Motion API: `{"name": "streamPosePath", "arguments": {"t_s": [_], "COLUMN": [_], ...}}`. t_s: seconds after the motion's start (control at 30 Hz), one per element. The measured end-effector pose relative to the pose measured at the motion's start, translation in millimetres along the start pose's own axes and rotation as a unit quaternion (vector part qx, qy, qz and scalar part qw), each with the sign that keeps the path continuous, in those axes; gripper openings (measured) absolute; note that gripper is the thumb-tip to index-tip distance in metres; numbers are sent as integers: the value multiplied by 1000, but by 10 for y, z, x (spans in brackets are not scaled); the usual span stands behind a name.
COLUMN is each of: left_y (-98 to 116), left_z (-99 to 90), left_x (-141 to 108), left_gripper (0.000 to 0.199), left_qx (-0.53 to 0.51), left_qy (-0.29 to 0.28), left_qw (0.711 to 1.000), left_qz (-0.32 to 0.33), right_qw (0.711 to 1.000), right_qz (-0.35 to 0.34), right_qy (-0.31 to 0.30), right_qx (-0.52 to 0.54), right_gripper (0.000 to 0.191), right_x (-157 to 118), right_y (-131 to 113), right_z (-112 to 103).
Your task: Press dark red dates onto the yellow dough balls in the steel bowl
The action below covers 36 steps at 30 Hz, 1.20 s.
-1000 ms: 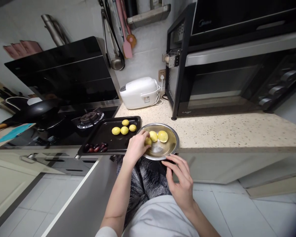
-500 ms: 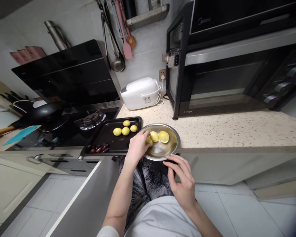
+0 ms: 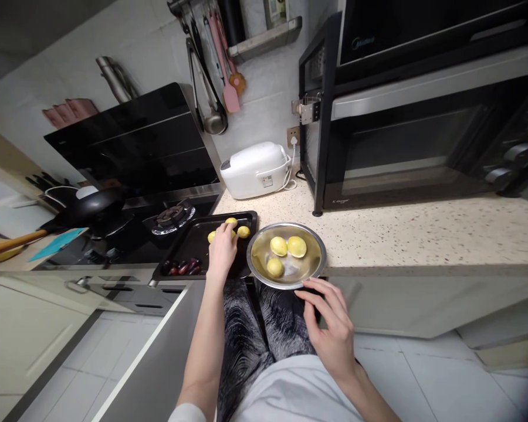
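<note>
Nearest me, my right hand (image 3: 332, 325) hung below the counter edge, fingers loosely spread, fingertips by the steel bowl's (image 3: 257, 272) near rim. My left hand (image 3: 222, 249) reached over the black baking tray (image 3: 193, 249), fingers curled down onto yellow fruits (image 3: 243, 231); I couldn't tell whether they pinched one. Three more lay in the bowl on the speckled counter (image 3: 400, 234), the rice cooker (image 3: 255, 170) beyond.

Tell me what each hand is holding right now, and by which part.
The left hand lies over the yellow pieces on the black tray; any hold is hidden. The right hand holds nothing, fingers by the steel bowl rim.
</note>
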<state>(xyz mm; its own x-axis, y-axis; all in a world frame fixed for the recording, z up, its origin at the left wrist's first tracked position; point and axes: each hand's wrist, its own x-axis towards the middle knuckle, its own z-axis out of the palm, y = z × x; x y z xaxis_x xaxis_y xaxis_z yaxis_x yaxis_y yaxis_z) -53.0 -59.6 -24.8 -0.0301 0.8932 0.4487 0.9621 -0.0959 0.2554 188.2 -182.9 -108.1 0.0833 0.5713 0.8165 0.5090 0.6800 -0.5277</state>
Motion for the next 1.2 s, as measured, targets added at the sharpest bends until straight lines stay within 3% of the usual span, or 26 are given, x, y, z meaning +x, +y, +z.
{"name": "streamPosePath", "arguments": {"t_s": [0.13,0.53,0.63,0.73,0.83,0.9,1.03,1.2], "left_y": [-229,-262,-324,-345,-241,-99,217,427], "left_z": [136,211,257,254,170,87,-22,-2], "left_x": [81,-2,-13,-39,-114,-190,-321,-358], "left_gripper": [38,40,43,42,42,41,34,33], "left_qx": [65,87,33,-60,-173,-244,-314,-249], "left_qy": [-71,-85,-63,8,71,78,24,-63], "left_qw": [995,992,997,998,982,966,944,956], "left_qz": [11,-15,-14,4,25,42,97,144], "right_qw": [1000,1000,1000,1000,1000,1000,1000,1000], "right_qz": [-3,-10,-13,-12,-13,-14,-13,-14], "right_qy": [6,0,3,6,1,-2,-9,-11], "right_qx": [0,-2,-4,-4,-4,-4,-6,-11], "right_gripper": [31,32,31,31,31,32,33,34], "right_x": [6,-6,-4,2,3,-1,-10,-12], "right_y": [10,12,18,20,19,16,12,15], "right_z": [15,16,19,24,23,18,5,1]}}
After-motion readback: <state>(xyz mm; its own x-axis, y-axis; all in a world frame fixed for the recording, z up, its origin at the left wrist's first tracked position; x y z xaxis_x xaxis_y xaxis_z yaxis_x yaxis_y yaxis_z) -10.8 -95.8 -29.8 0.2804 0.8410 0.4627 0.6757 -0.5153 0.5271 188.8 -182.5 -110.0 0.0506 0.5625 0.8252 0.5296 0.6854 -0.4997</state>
